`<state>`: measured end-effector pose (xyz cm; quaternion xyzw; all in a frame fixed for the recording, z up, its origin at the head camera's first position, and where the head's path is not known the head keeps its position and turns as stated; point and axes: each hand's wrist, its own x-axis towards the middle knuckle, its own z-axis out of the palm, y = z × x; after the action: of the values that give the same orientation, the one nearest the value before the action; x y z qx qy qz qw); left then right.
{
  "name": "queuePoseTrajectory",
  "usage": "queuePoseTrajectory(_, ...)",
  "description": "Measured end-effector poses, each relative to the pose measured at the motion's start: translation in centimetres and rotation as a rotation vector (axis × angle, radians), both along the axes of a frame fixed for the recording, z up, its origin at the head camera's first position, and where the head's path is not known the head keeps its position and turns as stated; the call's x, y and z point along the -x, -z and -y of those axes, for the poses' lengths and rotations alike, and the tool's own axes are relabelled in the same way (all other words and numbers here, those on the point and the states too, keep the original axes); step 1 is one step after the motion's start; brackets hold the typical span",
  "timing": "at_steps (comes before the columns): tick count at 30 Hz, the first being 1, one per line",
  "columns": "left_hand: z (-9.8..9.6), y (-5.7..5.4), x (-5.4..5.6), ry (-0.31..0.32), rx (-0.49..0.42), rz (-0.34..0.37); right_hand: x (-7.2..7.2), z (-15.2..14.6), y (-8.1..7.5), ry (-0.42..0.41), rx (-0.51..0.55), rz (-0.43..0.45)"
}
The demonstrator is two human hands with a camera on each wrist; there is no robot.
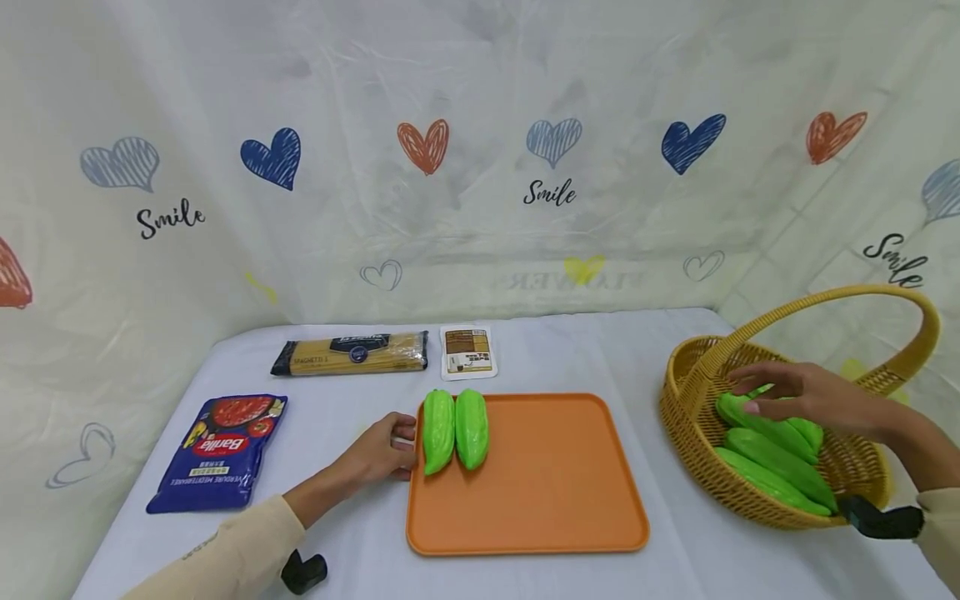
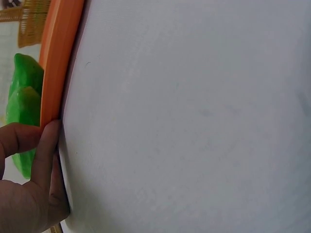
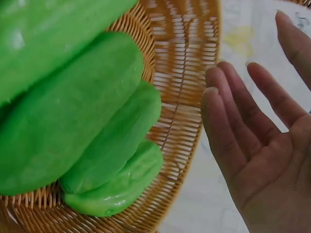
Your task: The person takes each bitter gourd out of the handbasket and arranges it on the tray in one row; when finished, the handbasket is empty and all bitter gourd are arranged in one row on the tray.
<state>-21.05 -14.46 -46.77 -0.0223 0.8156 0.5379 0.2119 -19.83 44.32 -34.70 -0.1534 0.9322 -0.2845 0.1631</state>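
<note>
At the left rim of an orange tray [image 1: 555, 475], my left hand [image 1: 381, 450] grips the edge between thumb and fingers; the left wrist view shows fingertips against the tray's side wall [image 2: 60, 63]. Two bright green, ridged, tapered vegetables [image 1: 455, 429] like bitter melons lie side by side on the tray, close to that hand. My right hand [image 1: 806, 398] is over a wicker basket [image 1: 690, 417], its fingers loosely extended and holding nothing. Several more green vegetables [image 1: 776, 462] lie in the basket, partly hidden under the hand. In the right wrist view the spread fingers [image 3: 228, 116] stand apart from them.
The basket's arched handle [image 1: 825, 296] rises behind the right hand. A spaghetti pack [image 1: 352, 354] and a small white packet [image 1: 468, 352] lie behind the tray. Left of it lies a blue Barilla pouch [image 1: 217, 454]. A printed cloth [image 1: 480, 83] hangs behind the white-covered table.
</note>
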Motion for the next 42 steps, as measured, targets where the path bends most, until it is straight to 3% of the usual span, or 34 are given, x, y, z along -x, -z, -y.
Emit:
queuePoseTrajectory(10,0.0,-0.1,0.1,0.007,0.006,0.003,1.9,-1.9,1.5,0.028,-0.057,0.078)
queuePoseTrajectory(16,-0.1,-0.2,0.0,0.009,-0.001,0.005,2.3,-2.2,2.2,0.034,-0.115,0.040)
queuePoseTrajectory(26,-0.1,-0.2,0.0,0.008,0.004,0.006,2.9,-1.9,2.6,0.001,-0.150,0.028)
queuePoseTrajectory(37,-0.1,-0.2,0.0,0.003,0.006,0.004,4.0,-0.8,2.4,-0.056,-0.119,0.134)
queuePoseTrajectory(42,-0.1,-0.2,0.0,0.003,0.012,0.004,4.3,-0.3,2.6,-0.101,-0.156,0.097)
